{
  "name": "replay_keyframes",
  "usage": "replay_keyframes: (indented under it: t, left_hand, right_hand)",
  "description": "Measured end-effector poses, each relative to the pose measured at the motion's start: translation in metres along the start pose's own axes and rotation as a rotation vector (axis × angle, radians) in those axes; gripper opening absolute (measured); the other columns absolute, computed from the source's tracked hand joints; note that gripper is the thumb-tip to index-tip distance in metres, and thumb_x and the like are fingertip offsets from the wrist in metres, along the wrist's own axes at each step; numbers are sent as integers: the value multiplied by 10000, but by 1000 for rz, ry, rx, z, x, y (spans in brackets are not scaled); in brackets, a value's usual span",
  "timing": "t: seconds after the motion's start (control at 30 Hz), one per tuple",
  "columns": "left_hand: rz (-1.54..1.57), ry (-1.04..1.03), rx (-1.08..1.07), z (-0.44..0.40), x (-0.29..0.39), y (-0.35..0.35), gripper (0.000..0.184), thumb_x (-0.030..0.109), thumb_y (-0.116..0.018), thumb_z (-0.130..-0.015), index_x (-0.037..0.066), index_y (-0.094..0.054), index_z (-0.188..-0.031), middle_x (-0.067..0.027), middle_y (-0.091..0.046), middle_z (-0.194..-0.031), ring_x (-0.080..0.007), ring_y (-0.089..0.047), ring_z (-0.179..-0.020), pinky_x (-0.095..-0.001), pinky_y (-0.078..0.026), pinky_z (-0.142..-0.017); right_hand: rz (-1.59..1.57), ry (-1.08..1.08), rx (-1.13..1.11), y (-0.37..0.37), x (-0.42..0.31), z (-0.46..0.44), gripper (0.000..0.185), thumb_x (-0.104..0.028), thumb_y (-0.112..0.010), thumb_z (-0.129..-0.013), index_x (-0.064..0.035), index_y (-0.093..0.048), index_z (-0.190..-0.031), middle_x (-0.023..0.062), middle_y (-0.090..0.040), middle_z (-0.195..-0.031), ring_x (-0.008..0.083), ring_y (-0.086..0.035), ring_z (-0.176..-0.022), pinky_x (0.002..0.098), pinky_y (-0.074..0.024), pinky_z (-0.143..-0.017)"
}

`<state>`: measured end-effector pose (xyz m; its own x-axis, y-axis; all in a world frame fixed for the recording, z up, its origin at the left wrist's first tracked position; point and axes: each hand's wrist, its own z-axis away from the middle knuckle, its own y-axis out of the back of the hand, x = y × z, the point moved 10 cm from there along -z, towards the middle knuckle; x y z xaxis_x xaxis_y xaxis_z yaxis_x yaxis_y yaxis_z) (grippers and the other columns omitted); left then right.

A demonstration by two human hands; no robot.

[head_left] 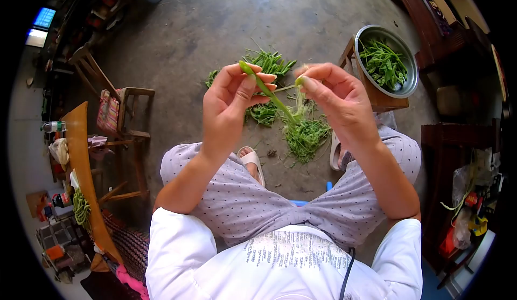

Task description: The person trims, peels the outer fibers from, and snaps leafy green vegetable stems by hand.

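White shirt [291, 262] lies closest, its chest covered in rows of small dark print that I cannot make out as words. Beyond it, my left hand [229, 98] is closed narrowly around a long green stalk [264, 88], gripping near its upper end between thumb and fingers, with the stalk slanting across in front of me. My right hand [344, 98] is pinched tight, thumb against finger, on a small pale green piece [301, 81]; a thin strand reaches from there toward the stalk.

Below my hands, a stringy green heap [306, 137] sits on the concrete floor [210, 36] between my sandaled feet, with cut green pieces [271, 62] lying farther out. Off to my right, a metal basin [413, 79] rests on a wooden stool [381, 102], with leafy green stalks [383, 65] inside. To my left, a clear bottle [53, 126] stands on a wooden table [81, 154] near a wooden chair [126, 91]; its label is too small to read. Two lit screens [40, 26] glow at the far left, also unreadable.
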<state>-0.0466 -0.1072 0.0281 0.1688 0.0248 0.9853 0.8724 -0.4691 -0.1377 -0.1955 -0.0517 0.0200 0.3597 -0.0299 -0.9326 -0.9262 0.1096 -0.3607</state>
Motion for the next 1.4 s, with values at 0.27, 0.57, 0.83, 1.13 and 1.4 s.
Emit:
replay_keyframes:
  t: [0.27,0.57,0.83,1.13,1.4]
  left_hand:
    - [73,27,103,-9,4,37,200,138,-448,-1000,19,-529,-1138,-106,-643,-999,-197,-659,-931,-268,-557,-760]
    - [-101,-157,48,-10,39,58,230,137,-494,-981,14,-519,-1174,-87,-640,-1015,-173,-615,-997,-255,-476,-825]
    - [-218,-161,-77,5,19,14,129,83,-548,-954,27,-525,-1067,-57,-662,-981,-120,-616,-933,-236,-460,-799]
    - [-547,-339,-120,17,22,-24,133,-20,-634,-852,19,-619,-978,-76,-654,-860,-151,-654,-757,-251,-513,-647]
    - [-542,-454,-52,17,26,-20,124,-37,-660,-821,16,-644,-932,-93,-641,-868,-161,-643,-746,-251,-518,-639]
  right_hand:
    - [129,-235,-318,15,47,4,120,-104,-513,-956,16,-511,-958,96,-634,-891,154,-602,-799,308,-495,-735]
    - [1711,-497,-298,170,182,9,180,-68,-613,-780,45,-525,-889,256,-626,-811,437,-609,-831,451,-505,-754]
    - [847,23,-165,26,35,-23,241,-222,-570,-941,15,-563,-895,35,-488,-627,104,-420,-579,266,-359,-527]
    - [651,250,-256,-32,-21,8,194,-181,-504,-982,1,-496,-916,24,-415,-658,88,-364,-594,262,-315,-516]
    - [430,130,-236,-32,-2,2,166,-160,-503,-972,-20,-495,-884,47,-503,-677,119,-442,-573,283,-359,-524]
